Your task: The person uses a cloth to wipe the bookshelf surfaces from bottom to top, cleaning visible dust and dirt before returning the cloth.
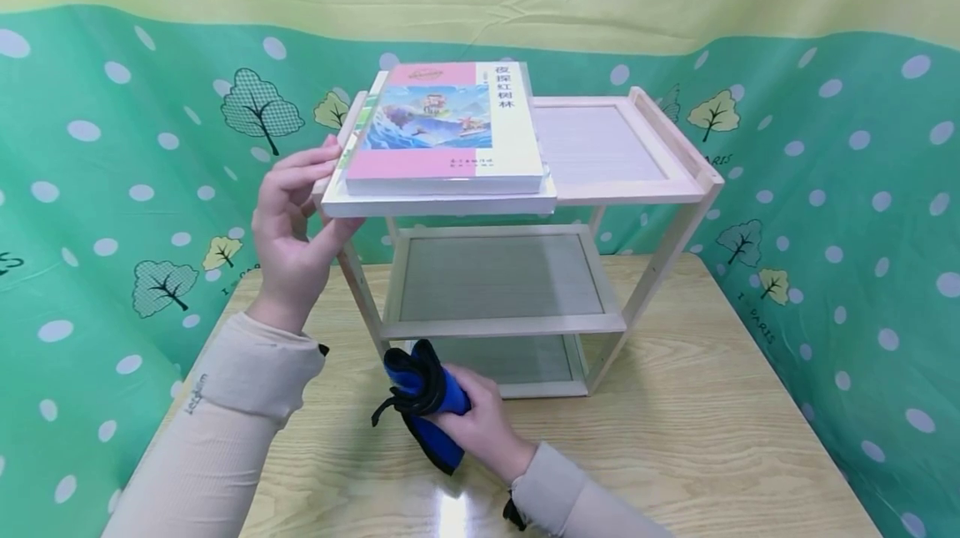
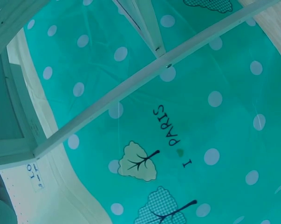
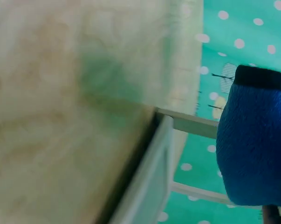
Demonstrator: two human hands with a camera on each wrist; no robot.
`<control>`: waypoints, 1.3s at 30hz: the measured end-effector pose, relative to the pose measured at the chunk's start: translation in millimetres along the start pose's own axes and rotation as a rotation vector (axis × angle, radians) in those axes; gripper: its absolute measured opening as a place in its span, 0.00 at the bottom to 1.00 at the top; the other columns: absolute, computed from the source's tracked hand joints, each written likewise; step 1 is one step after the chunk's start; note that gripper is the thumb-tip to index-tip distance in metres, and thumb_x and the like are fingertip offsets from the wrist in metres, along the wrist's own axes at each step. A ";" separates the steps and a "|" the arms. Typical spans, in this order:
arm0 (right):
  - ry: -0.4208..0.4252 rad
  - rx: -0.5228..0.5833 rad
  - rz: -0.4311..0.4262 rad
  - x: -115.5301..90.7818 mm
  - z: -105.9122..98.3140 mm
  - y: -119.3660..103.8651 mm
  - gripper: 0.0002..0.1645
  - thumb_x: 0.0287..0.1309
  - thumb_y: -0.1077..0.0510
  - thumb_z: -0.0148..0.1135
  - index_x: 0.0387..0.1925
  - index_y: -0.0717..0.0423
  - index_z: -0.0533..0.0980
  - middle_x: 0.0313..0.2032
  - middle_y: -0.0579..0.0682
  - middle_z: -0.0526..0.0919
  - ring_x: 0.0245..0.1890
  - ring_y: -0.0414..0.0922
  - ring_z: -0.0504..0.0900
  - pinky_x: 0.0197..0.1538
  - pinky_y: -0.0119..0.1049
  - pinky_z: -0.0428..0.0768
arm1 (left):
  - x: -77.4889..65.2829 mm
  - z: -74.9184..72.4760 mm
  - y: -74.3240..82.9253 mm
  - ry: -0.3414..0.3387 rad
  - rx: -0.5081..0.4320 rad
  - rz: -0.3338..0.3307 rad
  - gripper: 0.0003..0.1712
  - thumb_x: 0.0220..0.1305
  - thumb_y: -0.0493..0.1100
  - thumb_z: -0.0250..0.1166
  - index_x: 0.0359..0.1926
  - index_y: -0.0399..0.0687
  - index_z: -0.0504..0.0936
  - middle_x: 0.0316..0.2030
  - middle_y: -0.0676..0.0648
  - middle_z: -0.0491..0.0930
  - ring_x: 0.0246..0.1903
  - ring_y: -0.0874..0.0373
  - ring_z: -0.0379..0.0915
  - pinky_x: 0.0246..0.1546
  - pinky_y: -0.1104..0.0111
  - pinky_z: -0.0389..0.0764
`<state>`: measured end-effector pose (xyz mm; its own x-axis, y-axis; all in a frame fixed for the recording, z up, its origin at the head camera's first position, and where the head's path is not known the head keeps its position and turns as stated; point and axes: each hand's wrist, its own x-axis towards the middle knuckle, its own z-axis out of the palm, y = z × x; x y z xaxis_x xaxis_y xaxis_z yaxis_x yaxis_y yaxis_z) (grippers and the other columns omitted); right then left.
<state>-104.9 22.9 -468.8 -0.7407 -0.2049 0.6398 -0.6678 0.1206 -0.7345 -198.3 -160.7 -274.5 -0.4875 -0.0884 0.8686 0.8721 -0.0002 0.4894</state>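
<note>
A blue cloth (image 1: 442,404) with black edging and a dark cord is folded in my right hand (image 1: 487,421), which grips it low in front of the rack. In the right wrist view the cloth (image 3: 257,140) fills the right side. My left hand (image 1: 296,229) holds the upper left front corner of the pale wooden rack (image 1: 667,188), fingers at the side rail and thumb below the front edge. Beside those fingers, a pink and cream book (image 1: 442,163) lies on a larger book (image 1: 442,204) on the top shelf; whether the fingers touch the books is unclear.
The rack's middle shelf (image 1: 510,275) and bottom shelf (image 1: 510,359) sit below the books. It stands on a wood-grain table (image 1: 712,404). A green and yellow dotted curtain (image 1: 810,188) hangs behind and along both sides.
</note>
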 end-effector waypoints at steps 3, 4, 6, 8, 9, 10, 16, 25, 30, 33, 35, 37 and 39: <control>0.029 0.031 0.134 -6.2 4.9 4.8 0.22 0.48 0.66 0.75 0.47 0.59 0.81 0.41 0.57 0.87 0.40 0.42 0.85 0.44 0.35 0.85 | 0.1 0.4 0.0 0.001 -0.002 -0.003 0.38 0.52 0.52 0.78 0.47 0.23 0.73 0.53 0.47 0.80 0.64 0.45 0.73 0.58 0.65 0.81; 0.043 0.037 0.162 -7.6 6.6 6.3 0.21 0.49 0.65 0.75 0.47 0.58 0.81 0.42 0.56 0.87 0.40 0.42 0.85 0.44 0.35 0.85 | 0.1 0.5 0.1 0.001 -0.002 -0.004 0.38 0.52 0.52 0.78 0.47 0.23 0.73 0.53 0.47 0.80 0.64 0.45 0.73 0.58 0.65 0.81; 0.066 0.048 0.210 -9.5 9.5 8.2 0.21 0.50 0.65 0.74 0.48 0.58 0.81 0.42 0.56 0.87 0.40 0.42 0.84 0.44 0.35 0.85 | 0.1 0.8 0.1 0.003 -0.001 -0.007 0.38 0.52 0.52 0.78 0.48 0.23 0.73 0.53 0.47 0.80 0.64 0.46 0.73 0.57 0.66 0.82; 0.082 0.049 0.249 -10.3 12.1 9.2 0.22 0.49 0.64 0.75 0.48 0.57 0.81 0.42 0.55 0.87 0.41 0.43 0.84 0.46 0.35 0.84 | -0.1 1.1 0.1 0.006 -0.002 -0.008 0.38 0.52 0.52 0.78 0.48 0.23 0.73 0.53 0.47 0.80 0.63 0.46 0.73 0.57 0.66 0.82; 0.082 0.053 0.281 -10.4 13.0 9.2 0.22 0.50 0.63 0.75 0.49 0.56 0.81 0.43 0.55 0.88 0.42 0.43 0.84 0.47 0.35 0.84 | -0.3 1.2 0.1 0.008 -0.003 -0.008 0.38 0.52 0.52 0.78 0.47 0.24 0.73 0.53 0.47 0.80 0.63 0.46 0.73 0.56 0.66 0.82; 0.083 0.060 0.309 -10.4 13.7 8.7 0.22 0.50 0.63 0.75 0.49 0.55 0.81 0.44 0.54 0.87 0.42 0.44 0.85 0.48 0.35 0.84 | -0.4 1.4 0.1 0.009 -0.005 -0.007 0.38 0.52 0.52 0.78 0.47 0.24 0.73 0.53 0.47 0.80 0.63 0.46 0.73 0.56 0.66 0.82; 0.054 0.127 0.520 -9.1 15.7 7.2 0.24 0.54 0.55 0.74 0.54 0.50 0.79 0.48 0.51 0.87 0.48 0.46 0.84 0.50 0.34 0.82 | -0.5 1.9 -0.4 0.014 -0.014 -0.004 0.38 0.51 0.52 0.78 0.47 0.24 0.73 0.53 0.47 0.80 0.63 0.46 0.73 0.54 0.68 0.83; 0.082 0.220 0.729 2.7 21.3 7.5 0.29 0.54 0.49 0.74 0.58 0.42 0.76 0.53 0.47 0.83 0.51 0.46 0.83 0.52 0.39 0.84 | -0.7 0.7 -0.7 0.005 -0.006 -0.008 0.37 0.52 0.52 0.78 0.48 0.24 0.73 0.53 0.47 0.79 0.64 0.46 0.73 0.53 0.69 0.83; 0.090 0.253 0.739 12.7 28.0 6.5 0.27 0.52 0.51 0.75 0.54 0.47 0.78 0.50 0.50 0.85 0.47 0.45 0.84 0.49 0.37 0.85 | -0.9 0.4 -0.3 0.005 -0.013 -0.014 0.37 0.52 0.51 0.78 0.48 0.24 0.73 0.53 0.47 0.79 0.64 0.46 0.72 0.57 0.66 0.82; 0.078 0.262 0.739 17.2 32.0 5.2 0.24 0.52 0.51 0.75 0.51 0.48 0.79 0.47 0.50 0.86 0.44 0.43 0.85 0.46 0.34 0.85 | -0.6 0.6 -0.2 0.009 -0.016 -0.016 0.37 0.51 0.51 0.78 0.47 0.24 0.73 0.53 0.46 0.80 0.64 0.46 0.73 0.58 0.65 0.81; 0.062 0.272 0.734 18.9 34.3 3.7 0.23 0.52 0.51 0.75 0.50 0.48 0.78 0.47 0.50 0.86 0.43 0.42 0.86 0.45 0.33 0.85 | -0.5 0.8 -0.1 0.011 -0.016 -0.018 0.37 0.51 0.51 0.78 0.47 0.24 0.73 0.53 0.46 0.80 0.64 0.46 0.73 0.58 0.65 0.81; 0.049 0.283 0.727 19.9 36.6 2.2 0.23 0.53 0.51 0.75 0.50 0.48 0.78 0.47 0.50 0.86 0.42 0.42 0.86 0.44 0.33 0.86 | -0.6 0.9 0.0 0.013 -0.017 -0.019 0.38 0.51 0.52 0.78 0.47 0.24 0.73 0.52 0.47 0.80 0.64 0.46 0.73 0.58 0.65 0.81; 0.040 0.288 0.714 20.9 39.0 0.9 0.23 0.53 0.52 0.74 0.51 0.48 0.78 0.47 0.50 0.86 0.43 0.42 0.85 0.44 0.33 0.85 | -0.8 1.0 0.1 0.014 -0.018 -0.021 0.37 0.51 0.52 0.78 0.47 0.24 0.73 0.52 0.47 0.80 0.64 0.46 0.73 0.58 0.65 0.81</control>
<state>-118.2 -19.2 -464.9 -0.9906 -0.1366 -0.0082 0.0150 -0.0485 -0.9987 -197.8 -159.7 -275.1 -0.5049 -0.1026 0.8571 0.8625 -0.0206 0.5056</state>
